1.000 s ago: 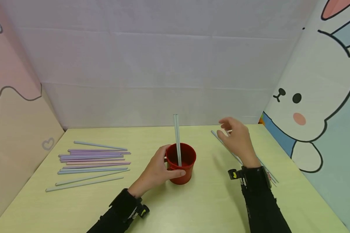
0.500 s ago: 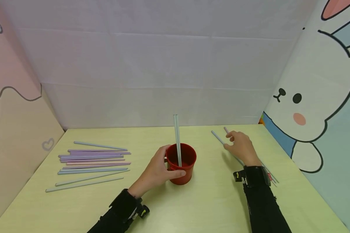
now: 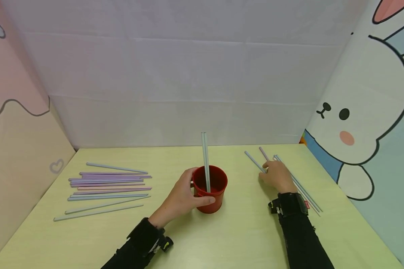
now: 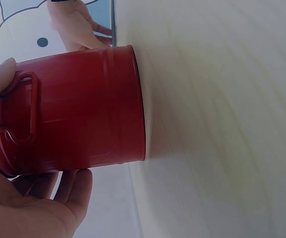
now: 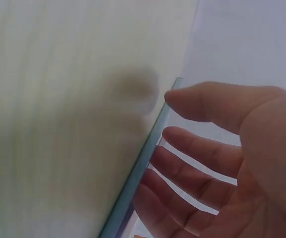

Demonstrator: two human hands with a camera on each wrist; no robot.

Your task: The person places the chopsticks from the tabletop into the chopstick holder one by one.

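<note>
Meanwhile, One Hand Steadied the Cup as the Other Reached for Sticks

Farthest left on the tabletop [image 3: 242,231], a loose pile of pastel sticks [image 3: 107,185] lay well apart from both hands. At the centre, the left hand [image 3: 183,196] curled round the red cup [image 3: 210,188], thumb across its front; two pale sticks [image 3: 205,160] stood upright inside. To the right, the right hand [image 3: 277,175] rested on a second group of sticks [image 3: 299,185], its fingers loosely bent and slightly spread, touching a blue-grey stick [image 3: 254,161] without clearly pinching it.

The sticks looked thin and flat against the surface, so the fingertips could slide off or drag several neighbours along. A knock against the cup might tip the tall upright pair, though the left-hand grip should guard against that.

The left wrist view showed the cup's wire handle [image 4: 26,106] and ribbed wall, hidden from the head camera. The right wrist view showed the fingers [image 5: 202,153] parted beside a single stick [image 5: 143,168], which the head view left unclear behind the knuckles.
</note>
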